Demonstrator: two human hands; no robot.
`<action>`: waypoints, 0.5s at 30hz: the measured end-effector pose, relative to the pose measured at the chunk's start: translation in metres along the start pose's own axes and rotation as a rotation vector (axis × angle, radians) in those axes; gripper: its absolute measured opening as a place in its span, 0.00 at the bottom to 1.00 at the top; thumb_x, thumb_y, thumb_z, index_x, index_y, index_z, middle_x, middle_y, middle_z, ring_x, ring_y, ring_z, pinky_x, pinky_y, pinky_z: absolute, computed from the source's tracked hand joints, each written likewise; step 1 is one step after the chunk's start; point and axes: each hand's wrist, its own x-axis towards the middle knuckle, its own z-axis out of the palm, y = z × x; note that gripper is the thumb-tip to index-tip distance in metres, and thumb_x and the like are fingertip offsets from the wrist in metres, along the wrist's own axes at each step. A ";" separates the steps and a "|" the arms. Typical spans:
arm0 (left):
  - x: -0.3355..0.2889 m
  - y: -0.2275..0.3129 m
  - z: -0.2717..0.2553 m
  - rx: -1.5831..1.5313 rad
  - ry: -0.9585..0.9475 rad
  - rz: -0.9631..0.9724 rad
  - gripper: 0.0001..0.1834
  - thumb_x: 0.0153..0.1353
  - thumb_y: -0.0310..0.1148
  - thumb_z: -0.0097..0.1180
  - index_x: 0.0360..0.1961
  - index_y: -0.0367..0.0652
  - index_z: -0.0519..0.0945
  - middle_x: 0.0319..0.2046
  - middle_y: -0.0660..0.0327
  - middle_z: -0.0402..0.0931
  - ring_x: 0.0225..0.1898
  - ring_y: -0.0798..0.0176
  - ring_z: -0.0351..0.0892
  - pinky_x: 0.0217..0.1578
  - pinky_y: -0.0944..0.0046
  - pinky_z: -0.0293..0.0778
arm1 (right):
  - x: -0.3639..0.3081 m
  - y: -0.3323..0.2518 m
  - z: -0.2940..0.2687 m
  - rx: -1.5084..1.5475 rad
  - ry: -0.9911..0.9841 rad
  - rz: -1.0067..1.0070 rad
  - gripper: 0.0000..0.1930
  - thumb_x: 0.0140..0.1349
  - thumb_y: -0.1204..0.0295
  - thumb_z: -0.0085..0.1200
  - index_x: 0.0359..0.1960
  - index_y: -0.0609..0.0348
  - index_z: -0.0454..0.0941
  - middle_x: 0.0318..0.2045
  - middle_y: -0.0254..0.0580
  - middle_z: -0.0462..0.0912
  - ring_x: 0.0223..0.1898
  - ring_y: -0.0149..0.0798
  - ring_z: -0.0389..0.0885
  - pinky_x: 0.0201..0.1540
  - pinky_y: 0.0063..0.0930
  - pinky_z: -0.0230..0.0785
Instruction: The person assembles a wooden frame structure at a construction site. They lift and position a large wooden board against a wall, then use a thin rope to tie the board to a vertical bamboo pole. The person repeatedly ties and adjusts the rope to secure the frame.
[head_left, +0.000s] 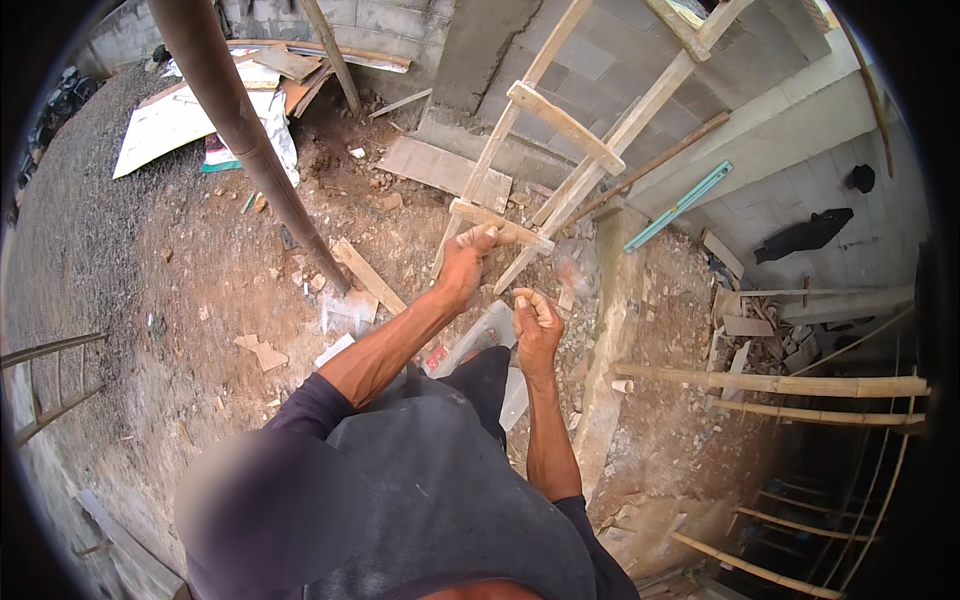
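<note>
My left hand is closed in a pinch at the lower rung of a wooden ladder. Whether it grips the rung or only overlaps it, I cannot tell. Lower and to the right, my right hand has its thumb and fingers pressed together. Anything pinched in either hand is too small to make out. Below and between the hands, a translucent plastic piece lies by my dark-trousered leg. A clear plastic bag rests beside the ladder's foot.
A brown pole slants down at the left, near a short board. White sheets and scrap boards lie beside a gravel heap. A turquoise bar leans at the right, above bamboo poles. Rubble covers the dirt ground.
</note>
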 end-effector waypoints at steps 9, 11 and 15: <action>0.023 0.002 -0.019 0.076 0.263 -0.187 0.18 0.73 0.39 0.51 0.57 0.40 0.75 0.43 0.56 0.84 0.15 0.78 0.53 0.15 0.73 0.52 | -0.014 -0.004 0.005 -0.244 -0.053 -0.101 0.11 0.71 0.69 0.56 0.46 0.65 0.82 0.26 0.25 0.75 0.25 0.19 0.66 0.27 0.18 0.58; 0.022 0.017 -0.023 -0.031 0.000 -0.344 0.18 0.73 0.39 0.50 0.58 0.40 0.75 0.43 0.56 0.84 0.16 0.78 0.53 0.15 0.74 0.52 | -0.018 -0.005 0.002 -0.241 -0.134 -0.048 0.11 0.71 0.70 0.56 0.46 0.65 0.82 0.25 0.26 0.75 0.25 0.20 0.66 0.27 0.18 0.59; 0.028 0.033 -0.006 -0.040 -0.053 -0.108 0.17 0.73 0.35 0.49 0.59 0.40 0.75 0.43 0.57 0.84 0.15 0.78 0.52 0.15 0.74 0.52 | -0.027 -0.007 0.007 -0.197 -0.217 0.015 0.12 0.71 0.70 0.55 0.47 0.67 0.82 0.24 0.27 0.73 0.25 0.21 0.66 0.28 0.19 0.60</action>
